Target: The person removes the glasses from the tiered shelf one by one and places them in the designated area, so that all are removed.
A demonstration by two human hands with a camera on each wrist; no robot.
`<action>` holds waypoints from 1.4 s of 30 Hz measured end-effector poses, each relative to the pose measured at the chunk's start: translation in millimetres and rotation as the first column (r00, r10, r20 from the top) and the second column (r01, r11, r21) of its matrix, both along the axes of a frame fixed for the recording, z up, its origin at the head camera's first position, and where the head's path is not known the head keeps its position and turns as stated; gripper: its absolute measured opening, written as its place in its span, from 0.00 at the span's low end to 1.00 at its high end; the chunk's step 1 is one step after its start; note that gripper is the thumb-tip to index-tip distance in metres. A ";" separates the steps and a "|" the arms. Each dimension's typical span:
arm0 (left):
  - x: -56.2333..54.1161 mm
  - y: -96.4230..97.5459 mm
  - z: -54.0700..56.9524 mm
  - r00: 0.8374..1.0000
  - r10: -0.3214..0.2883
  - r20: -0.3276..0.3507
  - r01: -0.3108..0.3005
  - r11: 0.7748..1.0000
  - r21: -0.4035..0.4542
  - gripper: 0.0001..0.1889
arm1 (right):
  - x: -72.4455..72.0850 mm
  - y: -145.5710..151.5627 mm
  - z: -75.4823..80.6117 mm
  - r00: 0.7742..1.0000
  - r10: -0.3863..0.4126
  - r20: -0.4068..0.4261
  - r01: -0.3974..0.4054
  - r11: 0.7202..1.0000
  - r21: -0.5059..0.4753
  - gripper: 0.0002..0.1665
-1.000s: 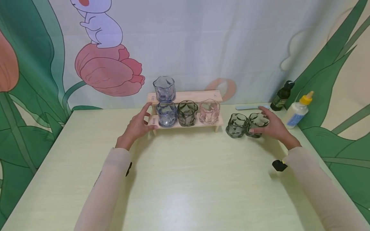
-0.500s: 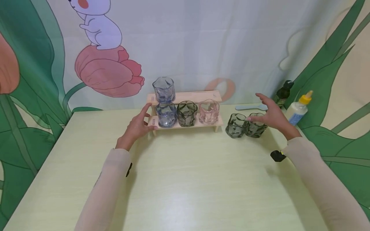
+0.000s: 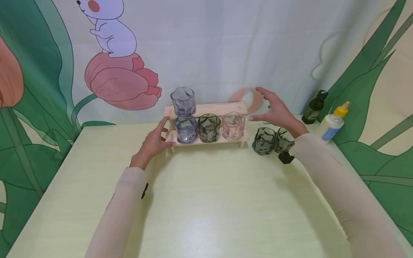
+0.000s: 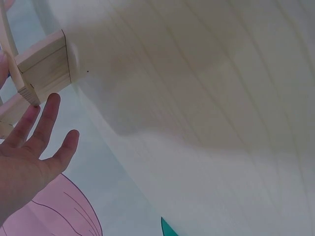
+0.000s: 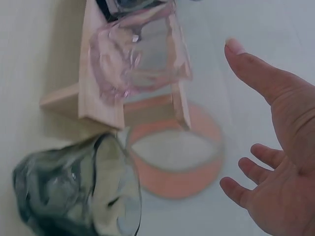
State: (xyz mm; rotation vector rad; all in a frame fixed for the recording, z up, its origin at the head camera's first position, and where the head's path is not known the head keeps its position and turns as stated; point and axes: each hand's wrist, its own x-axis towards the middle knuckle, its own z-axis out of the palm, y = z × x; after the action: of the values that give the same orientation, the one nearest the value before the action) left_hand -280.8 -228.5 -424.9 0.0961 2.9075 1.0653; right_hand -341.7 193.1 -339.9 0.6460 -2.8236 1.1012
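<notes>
My left hand (image 3: 154, 140) rests at the left end of a two-tier wooden rack (image 3: 206, 140), thumb by the lower shelf and index finger up by the upper one. In the left wrist view its fairly straight fingers (image 4: 47, 118) reach the shelf end. On the lower shelf stand a blue glass (image 3: 186, 129), a smoky grey glass (image 3: 209, 128) and a pink glass (image 3: 233, 126); another bluish glass (image 3: 183, 101) stands on the upper shelf's left. My right hand (image 3: 277, 109) hovers right of the rack with fingers spread, holding nothing. The right wrist view shows the pink glass (image 5: 133, 59) beside it.
Two grey glasses (image 3: 264, 141) stand side by side on the table right of the rack, one partly behind my right wrist. A dark bottle (image 3: 314, 107) and a white glue bottle (image 3: 330, 125) with a yellow cap stand at the back right. A printed curtain (image 3: 206, 46) hangs behind.
My right hand has left the right-hand grey glass, lifting and moving left toward the rack's right end. The left hand stays at the rack, and the glasses stay where they were.
</notes>
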 end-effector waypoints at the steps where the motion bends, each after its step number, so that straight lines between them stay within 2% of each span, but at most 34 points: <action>1: 0.0 0.1 -0.1 1.000 0.000 0.000 0.000 1.000 0.000 0.54 | -2.3 -6.0 1.5 1.000 0.011 -0.008 -0.011 1.000 0.001 0.61; 11: -0.3 2.4 -0.1 1.000 -0.002 -0.008 0.002 1.000 0.004 0.54 | -14.0 -51.9 13.0 0.994 0.091 -0.058 -0.088 0.995 0.044 0.61; 15: -0.1 2.5 0.5 1.000 0.004 -0.003 -0.004 1.000 0.002 0.54 | -20.4 -65.5 14.8 0.993 0.108 -0.051 -0.105 0.992 0.064 0.62; 20: -1.2 1.7 -0.2 1.000 0.013 0.001 -0.013 1.000 0.004 0.54 | -27.3 -82.4 16.1 0.988 0.149 -0.036 -0.147 0.989 0.033 0.63; 28: -1.2 -0.4 -1.4 1.000 0.004 -0.010 -0.004 1.000 0.003 0.54 | -31.8 -112.4 19.4 0.985 0.169 -0.037 -0.167 0.985 0.050 0.64; 36: 0.4 -0.1 -0.2 1.000 0.001 -0.013 -0.001 1.000 0.009 0.54 | -36.5 -140.5 16.7 0.970 0.231 -0.072 -0.227 0.972 0.057 0.62; 42: -0.6 0.1 -2.4 1.000 0.005 -0.014 -0.005 1.000 0.001 0.54 | -38.5 -158.8 12.7 0.965 0.256 -0.064 -0.252 0.965 0.069 0.63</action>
State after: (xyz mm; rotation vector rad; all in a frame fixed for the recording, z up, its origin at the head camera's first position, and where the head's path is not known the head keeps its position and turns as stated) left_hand -281.4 -228.3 -427.3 0.0970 2.9211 1.0715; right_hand -380.2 34.3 -327.2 1.0563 -2.7784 1.0034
